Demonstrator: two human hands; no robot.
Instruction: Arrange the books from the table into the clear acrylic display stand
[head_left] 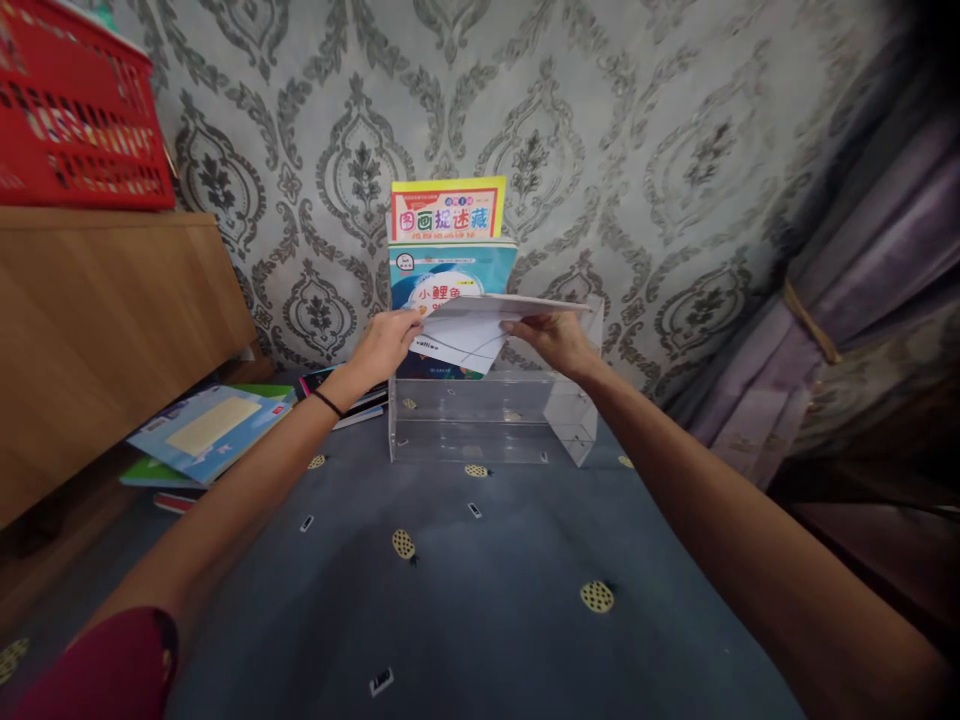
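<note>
My left hand [388, 342], with a dark band at the wrist, pinches the left edge of a thin white book [466, 340] with black lettering and thin curved lines. My right hand [559, 338] has its fingers closed on the right part of the same book, which is tilted so that its upper edge is seen nearly edge-on. It is held above a clear acrylic book rack [487, 440] with stepped tiers. Behind it, a blue picture book [450, 262] and a yellow-and-red book [450, 210] stand upright in the rack. The white book hides part of the blue cover.
Several books [214, 430] lie stacked at the left, with more dark ones [360, 400] beside the rack. A wooden cabinet [112, 330] bears a red basket [82, 120]. A purple curtain [817, 330] hangs at right. Blue patterned cloth [487, 600] covers the surface before the wallpapered wall.
</note>
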